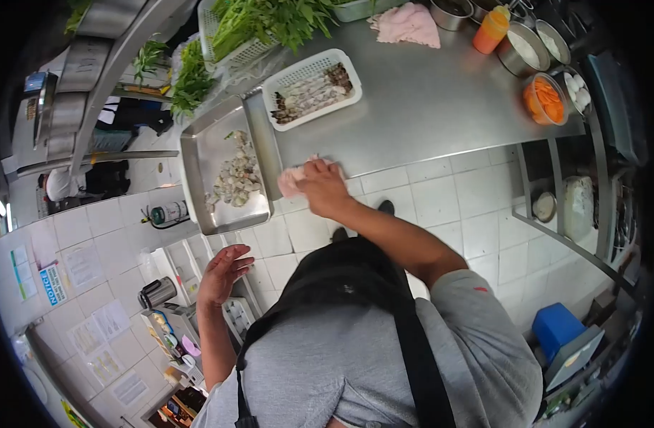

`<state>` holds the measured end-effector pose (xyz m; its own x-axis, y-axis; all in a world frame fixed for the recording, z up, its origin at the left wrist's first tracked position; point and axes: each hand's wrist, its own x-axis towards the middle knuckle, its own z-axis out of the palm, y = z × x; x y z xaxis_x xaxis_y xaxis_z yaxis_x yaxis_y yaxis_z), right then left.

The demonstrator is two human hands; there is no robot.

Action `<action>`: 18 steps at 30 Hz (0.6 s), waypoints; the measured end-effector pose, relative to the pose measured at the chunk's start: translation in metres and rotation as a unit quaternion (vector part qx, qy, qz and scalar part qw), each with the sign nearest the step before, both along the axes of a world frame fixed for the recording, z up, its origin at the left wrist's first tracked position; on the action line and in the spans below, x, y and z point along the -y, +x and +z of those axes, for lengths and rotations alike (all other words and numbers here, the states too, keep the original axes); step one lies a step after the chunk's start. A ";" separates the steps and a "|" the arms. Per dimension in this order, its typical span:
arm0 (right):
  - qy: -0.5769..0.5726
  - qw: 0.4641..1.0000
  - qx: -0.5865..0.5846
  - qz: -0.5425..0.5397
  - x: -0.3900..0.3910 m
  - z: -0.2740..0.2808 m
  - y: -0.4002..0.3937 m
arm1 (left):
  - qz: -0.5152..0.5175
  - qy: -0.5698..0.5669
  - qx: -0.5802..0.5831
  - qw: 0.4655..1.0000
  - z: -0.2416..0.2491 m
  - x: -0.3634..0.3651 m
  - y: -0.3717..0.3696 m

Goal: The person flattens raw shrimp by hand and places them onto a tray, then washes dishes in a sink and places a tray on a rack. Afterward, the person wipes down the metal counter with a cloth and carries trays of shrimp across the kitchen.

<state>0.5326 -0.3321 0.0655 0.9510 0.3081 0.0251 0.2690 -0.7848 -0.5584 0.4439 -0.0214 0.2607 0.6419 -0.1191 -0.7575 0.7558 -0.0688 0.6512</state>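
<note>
My right hand presses a pink cloth at the front edge of the steel table, its fingers closed over the fabric. Off to the left, my left hand hangs in the air with its fingers apart and nothing in them. Above that hand is a deep steel tray holding a heap of small pale grey pieces that look like peeled shrimp. Behind the cloth stands a white perforated basket, with long pale pieces with dark ends laid side by side in it.
Leafy greens fill a basket at the back left. Another pink cloth, an orange squeeze bottle, steel pots and a tub of orange slices stand along the back and right. A blue bin is at lower right.
</note>
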 end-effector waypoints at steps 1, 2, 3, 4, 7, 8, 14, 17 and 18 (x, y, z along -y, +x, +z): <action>0.038 0.998 0.041 0.001 0.031 -0.007 -0.013 | 0.008 0.005 -0.001 1.000 -0.002 -0.007 -0.004; 0.077 0.993 0.086 0.007 0.063 -0.014 -0.021 | 0.021 0.011 0.002 1.000 -0.006 -0.013 -0.007; 0.046 0.993 0.102 -0.024 0.100 -0.023 -0.023 | 0.035 0.025 -0.004 0.999 -0.008 -0.018 -0.011; 0.077 0.985 0.144 -0.049 0.144 -0.040 -0.019 | 0.043 0.023 -0.003 0.999 -0.012 -0.025 -0.014; -0.075 0.977 0.112 -0.166 0.302 -0.086 0.008 | 0.067 0.031 -0.014 0.997 -0.023 -0.043 -0.021; -0.167 0.960 0.086 -0.208 0.341 -0.065 0.021 | 0.082 0.036 -0.004 0.996 -0.022 -0.049 -0.022; -0.245 0.922 0.053 -0.294 0.353 0.080 0.065 | 0.020 0.037 0.018 0.999 -0.034 -0.059 0.015; 0.019 0.972 0.050 -0.230 0.294 0.031 0.064 | 0.008 0.061 0.050 0.997 -0.040 -0.068 0.050; 0.095 0.982 0.004 -0.164 0.249 0.008 0.053 | -0.004 0.082 0.076 0.994 -0.041 -0.069 0.064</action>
